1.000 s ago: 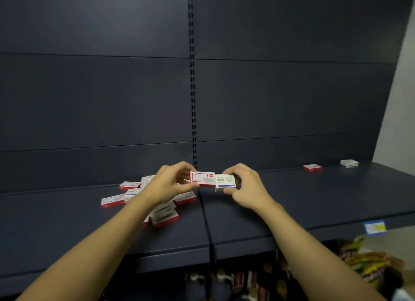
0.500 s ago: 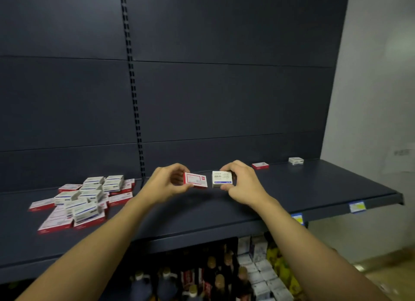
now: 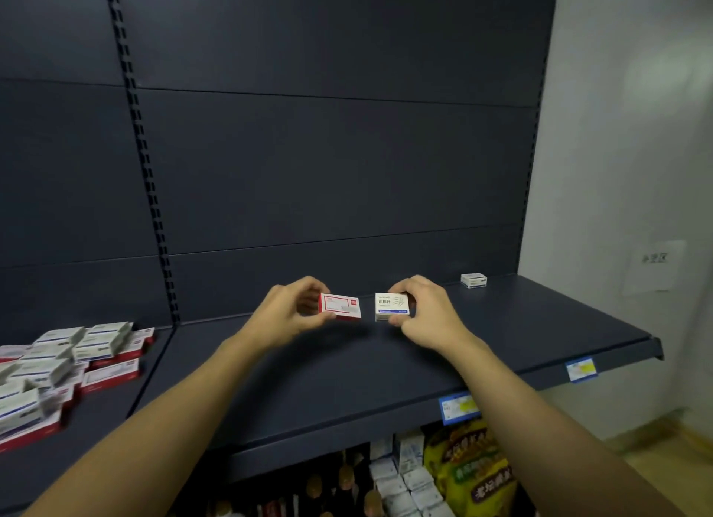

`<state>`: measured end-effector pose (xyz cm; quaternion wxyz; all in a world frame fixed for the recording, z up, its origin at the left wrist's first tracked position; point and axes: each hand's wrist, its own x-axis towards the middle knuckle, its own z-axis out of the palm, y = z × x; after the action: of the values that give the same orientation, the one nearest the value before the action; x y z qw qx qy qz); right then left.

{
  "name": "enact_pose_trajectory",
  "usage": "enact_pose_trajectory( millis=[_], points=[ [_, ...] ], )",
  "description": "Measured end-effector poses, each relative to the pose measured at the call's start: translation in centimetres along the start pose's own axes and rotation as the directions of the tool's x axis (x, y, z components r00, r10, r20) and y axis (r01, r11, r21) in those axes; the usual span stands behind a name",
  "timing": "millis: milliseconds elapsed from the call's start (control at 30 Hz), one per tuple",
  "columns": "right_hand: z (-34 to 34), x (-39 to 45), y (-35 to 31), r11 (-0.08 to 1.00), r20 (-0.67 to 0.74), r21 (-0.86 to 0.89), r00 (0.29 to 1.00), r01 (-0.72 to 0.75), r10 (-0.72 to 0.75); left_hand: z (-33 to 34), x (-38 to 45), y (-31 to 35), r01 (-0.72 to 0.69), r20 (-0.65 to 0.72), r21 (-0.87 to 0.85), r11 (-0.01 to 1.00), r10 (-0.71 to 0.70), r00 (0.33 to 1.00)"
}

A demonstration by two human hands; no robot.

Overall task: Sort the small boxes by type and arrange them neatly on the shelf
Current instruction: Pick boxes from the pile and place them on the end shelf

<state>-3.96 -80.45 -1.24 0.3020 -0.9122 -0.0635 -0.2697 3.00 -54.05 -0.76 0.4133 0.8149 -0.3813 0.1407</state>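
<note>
My left hand [image 3: 287, 316] pinches a red-and-white box [image 3: 340, 307] by its left end, thumb below and fingers [image 3: 308, 285] curled over the top, so the grip is closed on the box. My right hand [image 3: 426, 316] grips a white-and-blue box [image 3: 391, 307] by its right side, fingers likewise closed around it. The two boxes are level with each other and near but apart, a narrow gap between them, both held over the middle of the dark shelf [image 3: 347, 381]; I cannot tell whether either one touches the shelf surface. A single white box [image 3: 473, 280] sits alone at the back of the shelf toward its right end, well apart from my hands. On the neighbouring shelf section to the left lies a loose pile of mixed boxes [image 3: 69, 362], white-and-blue ones lying on top of red-and-white ones, somewhat blurred. Two price tags [image 3: 580, 369] are clipped to the shelf's front edge, and packaged goods [image 3: 470, 470] fill the level below.
</note>
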Motion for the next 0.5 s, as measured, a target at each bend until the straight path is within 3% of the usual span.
enact_pose_trajectory(
  millis=[500],
  points=[
    [-3.0,7.8,10.1,0.999,0.005,-0.010,0.999,-0.047,0.047,6.0,10.9,-0.9,0.004,-0.012,-0.023,1.000,-0.004,1.000]
  ],
)
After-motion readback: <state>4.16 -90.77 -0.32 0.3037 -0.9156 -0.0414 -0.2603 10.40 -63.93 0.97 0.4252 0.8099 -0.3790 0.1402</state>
